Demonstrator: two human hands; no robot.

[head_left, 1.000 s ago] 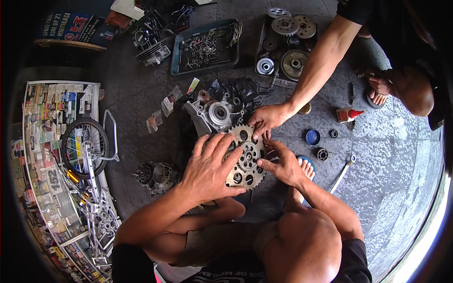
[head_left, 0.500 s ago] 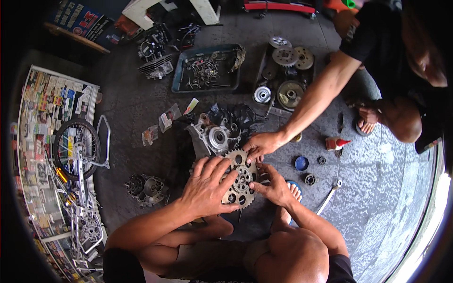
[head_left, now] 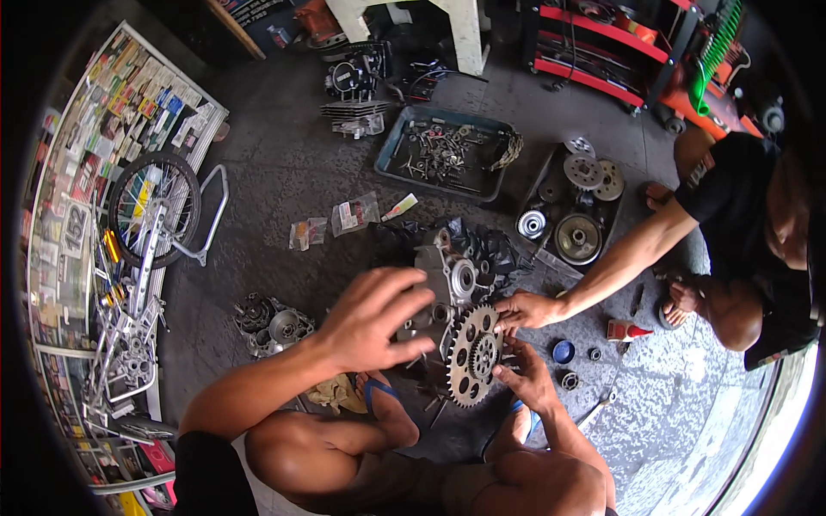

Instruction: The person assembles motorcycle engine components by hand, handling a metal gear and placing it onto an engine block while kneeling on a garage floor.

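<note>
A large toothed metal gear [head_left: 484, 354], pierced with round holes and carrying a smaller gear at its centre, is held tilted before me. My right hand [head_left: 527, 378] grips its right edge, thumb on the near face. Another person's hand [head_left: 528, 311] reaches in from the right and touches the gear's upper right rim. My left hand [head_left: 372, 316] hovers to the left of the gear, fingers spread and holding nothing. Just behind the gear stands a silver engine crankcase [head_left: 439, 268], partly covered by it and by my left hand.
A blue-grey parts tray [head_left: 397, 168] and a tray of gears [head_left: 615, 206] lie beyond. Another engine casing [head_left: 271, 325] sits left. On the right are a red-capped bottle [head_left: 626, 330], a blue cap [head_left: 564, 351] and a wrench [head_left: 595, 411]. A crouching person [head_left: 731, 185] is at right.
My left hand has come off the gear and moved left. The gear has turned more edge-on, still in my right hand. The view has shifted, showing more of the far area.
</note>
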